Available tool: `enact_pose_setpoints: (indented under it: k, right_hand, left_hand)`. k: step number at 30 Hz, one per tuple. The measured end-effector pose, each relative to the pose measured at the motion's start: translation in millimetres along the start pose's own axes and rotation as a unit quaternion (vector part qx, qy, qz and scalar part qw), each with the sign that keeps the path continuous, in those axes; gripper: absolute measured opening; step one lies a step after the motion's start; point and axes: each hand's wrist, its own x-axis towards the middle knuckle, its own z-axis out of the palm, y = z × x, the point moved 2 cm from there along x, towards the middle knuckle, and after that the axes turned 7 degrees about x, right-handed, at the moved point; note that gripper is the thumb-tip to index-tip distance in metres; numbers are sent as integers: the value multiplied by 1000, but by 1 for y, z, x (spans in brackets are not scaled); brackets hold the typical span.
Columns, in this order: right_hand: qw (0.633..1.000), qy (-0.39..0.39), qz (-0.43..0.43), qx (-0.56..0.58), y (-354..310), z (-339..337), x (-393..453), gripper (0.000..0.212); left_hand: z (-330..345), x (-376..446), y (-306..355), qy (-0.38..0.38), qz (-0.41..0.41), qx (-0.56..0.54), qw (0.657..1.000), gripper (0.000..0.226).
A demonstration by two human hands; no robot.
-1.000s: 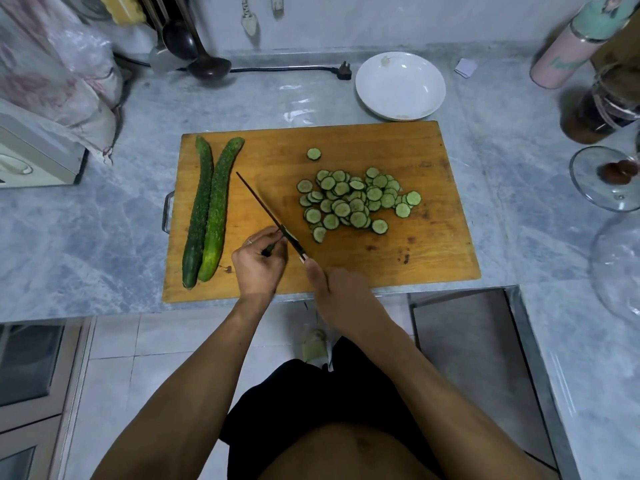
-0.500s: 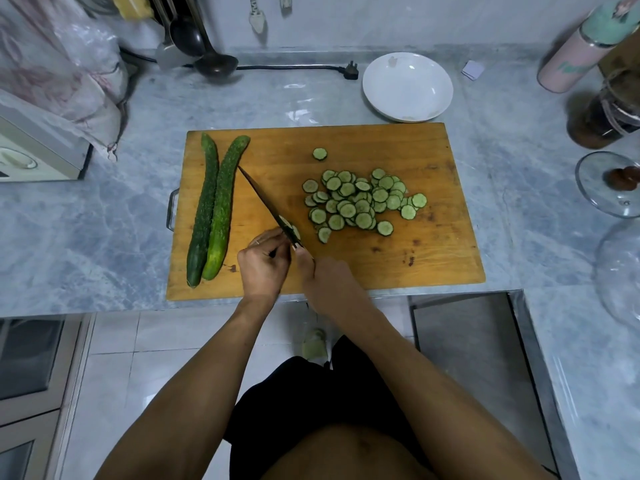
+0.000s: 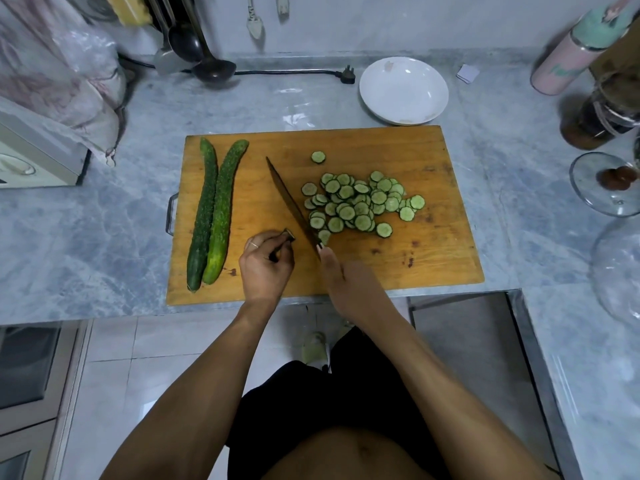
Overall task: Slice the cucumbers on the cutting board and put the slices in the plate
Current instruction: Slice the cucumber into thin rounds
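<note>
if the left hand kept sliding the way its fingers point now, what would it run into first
The left hand pinches a cucumber stub and points up and right across the cutting board. Most likely it would meet the knife blade first, with the slices beyond it, though depth is hard to judge.

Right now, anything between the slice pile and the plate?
Nothing visible. Bare cutting board and a strip of counter separate the slice pile from the empty plate. One stray slice lies left of that path; the knife lies on the pile's left.

Two cucumbers (image 3: 211,216) lie left on the cutting board (image 3: 433,258), slices (image 3: 360,204) right, plate (image 3: 403,90) behind.
</note>
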Motion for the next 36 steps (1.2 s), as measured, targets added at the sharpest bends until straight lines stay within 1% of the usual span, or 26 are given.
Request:
enact_pose_setpoints:
  k: [4,13,16,23,26,31,34,36]
  right_hand:
    - [999,-18,-12,-30,-5,7,-6,65]
    - [999,-29,-15,-27,-9,16,-9,65]
    - [999,-35,-1,-29,-11,15,-9,66]
    - [998,-33,7,-48,-11,22,6,66]
    - [998,-25,10,-57,-7,32,12,64]
    - [999,-25,12,-27,-2,26,13,62]
    - [999,11,12,39,2,12,15,66]
    - [999,22,9,46,7,1,15,67]
  left_hand:
    - [-3,1,3,-1,-5,-6,1000,17]
    - [-2,3,0,-23,-3,14,1000,20]
    - [-2,3,0,-27,5,21,999,20]
    - [-6,3,5,-17,31,22,999,28]
    - [-6,3,5,-14,21,22,999,24]
    - [-5,4,2,-29,-5,14,999,24]
    - [-7,3,4,-22,-12,-2,1000,24]
    - [-8,2,6,-20,-14,-6,1000,23]
